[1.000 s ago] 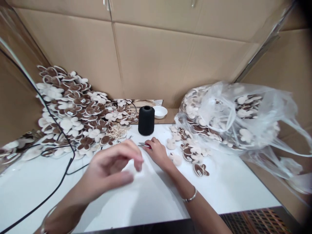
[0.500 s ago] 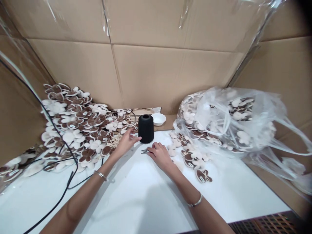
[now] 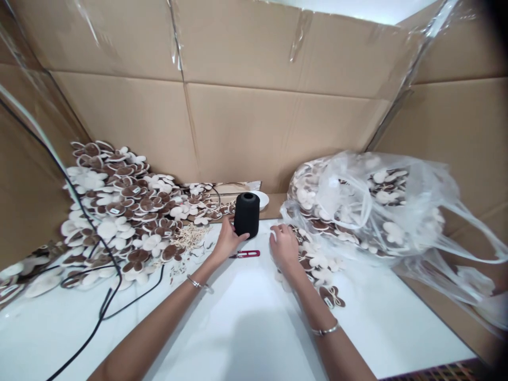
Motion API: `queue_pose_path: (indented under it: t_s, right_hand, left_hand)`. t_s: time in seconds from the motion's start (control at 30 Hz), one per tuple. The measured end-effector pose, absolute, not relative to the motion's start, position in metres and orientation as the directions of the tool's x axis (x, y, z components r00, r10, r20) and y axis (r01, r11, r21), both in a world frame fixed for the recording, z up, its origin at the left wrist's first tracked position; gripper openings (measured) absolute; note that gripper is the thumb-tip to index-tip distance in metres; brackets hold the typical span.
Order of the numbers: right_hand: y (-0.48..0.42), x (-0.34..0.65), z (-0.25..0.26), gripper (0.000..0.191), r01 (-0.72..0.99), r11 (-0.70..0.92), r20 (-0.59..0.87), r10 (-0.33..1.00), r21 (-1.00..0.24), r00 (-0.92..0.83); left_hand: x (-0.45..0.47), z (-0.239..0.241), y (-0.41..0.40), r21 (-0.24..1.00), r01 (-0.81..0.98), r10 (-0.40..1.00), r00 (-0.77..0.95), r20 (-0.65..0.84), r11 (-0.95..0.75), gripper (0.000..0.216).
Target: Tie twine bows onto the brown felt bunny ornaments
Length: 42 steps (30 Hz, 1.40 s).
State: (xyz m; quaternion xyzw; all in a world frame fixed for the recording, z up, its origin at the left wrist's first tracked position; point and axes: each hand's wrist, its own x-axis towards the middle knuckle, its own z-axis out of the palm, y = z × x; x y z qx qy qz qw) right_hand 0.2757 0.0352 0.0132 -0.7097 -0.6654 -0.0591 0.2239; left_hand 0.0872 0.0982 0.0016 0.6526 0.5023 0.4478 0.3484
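Note:
My left hand [image 3: 227, 239] rests against the base of a black spool of thread [image 3: 246, 214], fingers curled at its foot; whether it pinches anything I cannot tell. My right hand [image 3: 283, 244] lies palm down on the white table [image 3: 246, 328], fingertips at a small cream fabric piece [image 3: 273, 233] among loose brown-and-cream flower-shaped pieces [image 3: 317, 262]. Red-handled thread snips [image 3: 246, 254] lie on the table between the two hands, held by neither.
A large heap of the same flower pieces [image 3: 123, 206] fills the left back. A clear plastic bag [image 3: 381, 206] full of them sits at the right. A small white bowl [image 3: 262, 199] stands behind the spool. Black cables [image 3: 107, 296] cross the left. Cardboard walls enclose the table.
My right hand let go of the snips and moved right to the loose pieces. My left hand reached forward and settled at the spool's base. The camera view tilted up slightly.

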Motion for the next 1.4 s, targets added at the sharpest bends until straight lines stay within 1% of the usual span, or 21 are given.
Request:
queue_pose_path:
  t_s: [0.07,0.1,0.17,0.23,0.3,0.37,0.43,0.47,0.53,0.57,0.63,0.67,0.7,0.73,0.8,0.87,0.93,1.0,1.1,1.27,1.4]
  right_hand:
    - [0.042,0.285,0.013,0.033,0.972,-0.122,0.335,0.924,-0.2,0.185]
    - [0.045,0.289,0.013,0.034,0.97,-0.16,0.312,0.926,-0.182,0.211]
    - [0.054,0.293,0.011,0.034,0.966,-0.208,0.28,0.929,-0.151,0.244]
    - [0.061,0.295,0.01,0.032,0.967,-0.218,0.275,0.929,-0.132,0.247]
    - [0.066,0.296,0.01,0.029,0.966,-0.217,0.287,0.925,-0.14,0.25]
    - [0.066,0.297,0.012,0.026,0.962,-0.207,0.315,0.914,-0.18,0.256]
    - [0.061,0.296,0.017,0.026,0.946,-0.185,0.36,0.891,-0.268,0.276]
    - [0.057,0.295,0.02,0.025,0.924,-0.173,0.383,0.872,-0.341,0.305]
    - [0.049,0.289,0.026,0.024,0.814,-0.126,0.396,0.825,-0.568,0.404]
    - [0.044,0.283,0.029,0.024,0.72,-0.055,0.385,0.815,-0.692,0.432]
    - [0.036,0.267,0.031,0.029,0.418,0.118,0.304,0.859,-0.901,0.412]
    - [0.032,0.257,0.031,0.032,0.255,0.146,0.234,0.903,-0.956,0.36]
    - [0.029,0.245,0.029,0.035,0.116,0.134,0.164,0.938,-0.984,0.306]
    - [0.025,0.233,0.025,0.037,0.002,0.102,0.1,0.969,-0.995,0.228]
    - [0.018,0.21,0.017,0.04,-0.15,0.003,-0.008,0.997,-0.989,0.076]
    - [0.012,0.191,0.008,0.044,-0.233,-0.049,-0.038,0.998,-0.971,-0.051]
    - [0.006,0.18,0.001,0.044,-0.279,-0.076,-0.041,0.991,-0.957,-0.13]
    - [0.002,0.174,-0.003,0.043,-0.288,-0.093,-0.04,0.982,-0.953,-0.185]
    - [-0.001,0.173,-0.006,0.043,-0.269,-0.114,-0.053,0.973,-0.956,-0.226]
    - [0.0,0.172,-0.013,0.042,-0.219,-0.126,-0.074,0.97,-0.968,-0.232]
    - [-0.002,0.17,-0.015,0.046,-0.181,-0.126,-0.081,0.969,-0.975,-0.235]
  left_hand:
    - [0.079,0.005,0.091,0.928,0.307,0.973,0.157,0.169,-0.211,0.065]
    - [0.073,0.008,0.087,0.927,0.308,0.971,0.173,0.167,-0.214,0.059]
    - [0.059,0.015,0.078,0.898,0.343,0.958,0.183,0.221,-0.273,0.04]
    - [0.043,0.022,0.066,0.828,0.43,0.932,0.187,0.309,-0.361,0.02]
    - [0.03,0.026,0.052,0.757,0.504,0.908,0.18,0.378,-0.415,0.032]
    - [0.018,0.026,0.039,0.748,0.53,0.911,0.134,0.391,-0.399,0.042]
    - [0.011,0.022,0.029,0.795,0.493,0.93,0.092,0.357,-0.354,0.045]
    - [0.008,0.02,0.025,0.82,0.463,0.937,0.075,0.342,-0.337,0.047]
    - [0.005,0.018,0.019,0.858,0.4,0.943,0.047,0.33,-0.321,0.048]
    - [0.005,0.018,0.017,0.875,0.37,0.946,0.033,0.322,-0.311,0.047]
    - [0.006,0.02,0.014,0.918,0.297,0.964,0.032,0.264,-0.262,0.04]
    - [0.007,0.021,0.012,0.939,0.257,0.974,0.048,0.223,-0.228,0.035]
    - [0.009,0.023,0.011,0.956,0.221,0.98,0.075,0.182,-0.195,0.031]
    - [0.01,0.023,0.01,0.968,0.188,0.983,0.108,0.148,-0.166,0.028]
    - [0.012,0.023,0.008,0.985,0.125,0.98,0.17,0.1,-0.122,0.028]
    - [0.012,0.021,0.008,0.996,0.054,0.975,0.217,0.053,-0.066,0.032]
    - [0.011,0.018,0.009,1.0,-0.01,0.967,0.254,0.009,-0.006,0.036]
    - [0.009,0.017,0.01,0.999,-0.041,0.959,0.282,-0.018,0.031,0.039]
    - [0.008,0.018,0.01,0.999,-0.034,0.956,0.292,-0.024,0.035,0.04]
    - [0.012,0.015,0.008,0.999,0.0,0.953,0.3,-0.041,0.043,0.042]
    - [0.012,0.01,0.008,0.998,0.022,0.939,0.338,-0.06,0.056,0.038]
